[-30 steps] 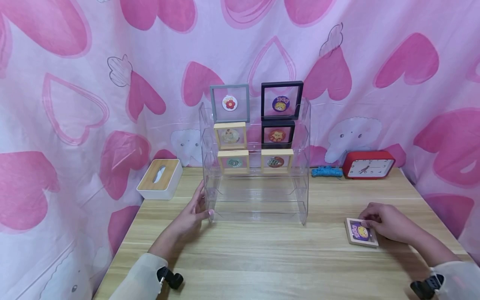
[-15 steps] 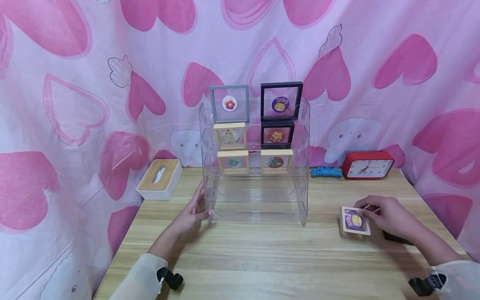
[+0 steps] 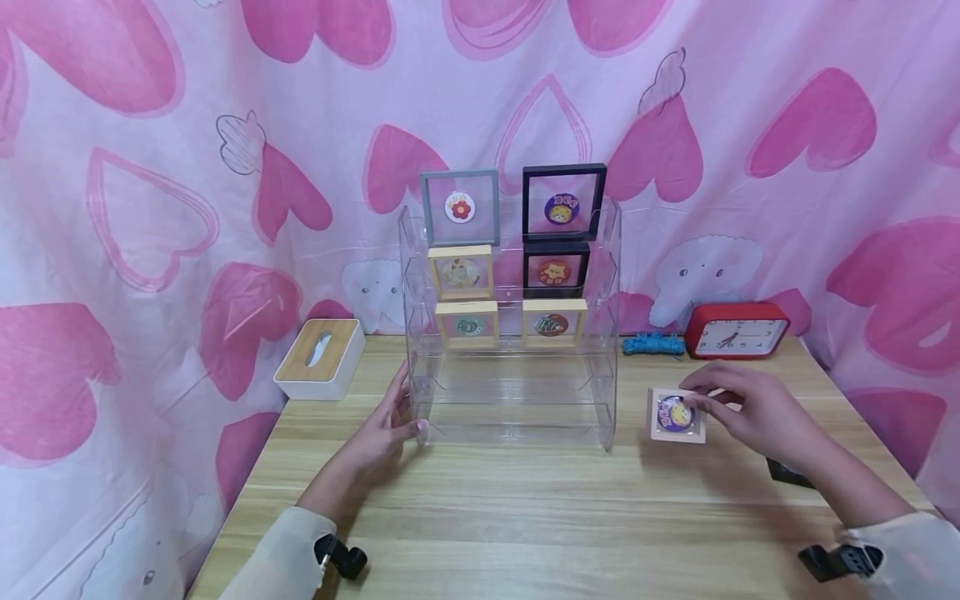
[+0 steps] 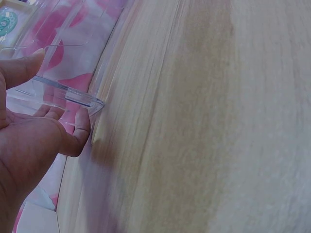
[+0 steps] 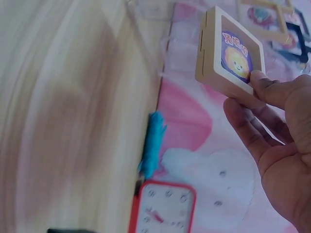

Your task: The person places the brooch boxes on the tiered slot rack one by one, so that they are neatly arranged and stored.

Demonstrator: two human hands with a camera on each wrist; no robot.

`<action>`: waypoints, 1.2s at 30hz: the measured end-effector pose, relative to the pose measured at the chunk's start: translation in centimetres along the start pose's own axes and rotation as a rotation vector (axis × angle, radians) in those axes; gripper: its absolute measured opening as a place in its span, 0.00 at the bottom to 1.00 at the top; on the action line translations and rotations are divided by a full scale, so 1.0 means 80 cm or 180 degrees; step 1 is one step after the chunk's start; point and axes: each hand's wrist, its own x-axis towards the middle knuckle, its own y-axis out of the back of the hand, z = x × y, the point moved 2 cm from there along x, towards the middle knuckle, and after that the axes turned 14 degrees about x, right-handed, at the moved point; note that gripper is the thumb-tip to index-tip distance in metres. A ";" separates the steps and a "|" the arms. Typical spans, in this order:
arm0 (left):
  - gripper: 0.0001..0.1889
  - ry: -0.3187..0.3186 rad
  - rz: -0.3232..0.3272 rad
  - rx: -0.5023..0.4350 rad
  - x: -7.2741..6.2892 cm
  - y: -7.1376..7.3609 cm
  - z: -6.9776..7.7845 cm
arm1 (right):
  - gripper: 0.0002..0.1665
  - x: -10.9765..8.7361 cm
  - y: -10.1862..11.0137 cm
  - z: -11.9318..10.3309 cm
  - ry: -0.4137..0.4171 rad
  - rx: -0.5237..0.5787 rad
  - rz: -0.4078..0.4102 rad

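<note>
My right hand (image 3: pixel 757 408) pinches a small light-wood display frame (image 3: pixel 677 415) by its edge, thumb on the front and fingers behind. Inside the frame is a round purple badge (image 5: pixel 236 57) with a yellow character. It is held up over the table, right of a clear tiered display stand (image 3: pixel 510 433). At the stand's lower left side, my left hand (image 3: pixel 382 429) holds its side panel, thumb at the front edge and fingers along the outside. The upper tiers carry a grey frame (image 3: pixel 497 208), black frames (image 3: pixel 555 292) and light-wood frames (image 3: pixel 468 342), each with a badge.
A dark frame (image 3: pixel 787 475) lies on the table (image 3: pixel 525 533), partly hidden under the right forearm. At the back right are a blue bundle (image 3: pixel 652 344) and a red clock (image 3: pixel 738 329). A tissue box (image 3: pixel 318 358) stands at the left, before a pink heart curtain (image 3: pixel 300 83).
My right hand has lifted the light-wood frame off the table and carried it left and farther back, uncovering the dark frame. My left hand stays at the stand.
</note>
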 end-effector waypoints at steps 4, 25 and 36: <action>0.60 0.0008 0.0000 -0.0005 0.000 0.000 0.000 | 0.26 0.013 -0.005 -0.020 0.0263 0.0024 0.0164; 0.61 0.0002 0.0012 -0.0029 0.001 0.001 0.000 | 0.25 0.077 -0.058 -0.072 0.0567 0.0519 0.0248; 0.61 -0.0080 -0.0022 0.0015 0.002 0.001 0.001 | 0.21 0.102 -0.089 -0.087 0.0582 0.0592 0.0164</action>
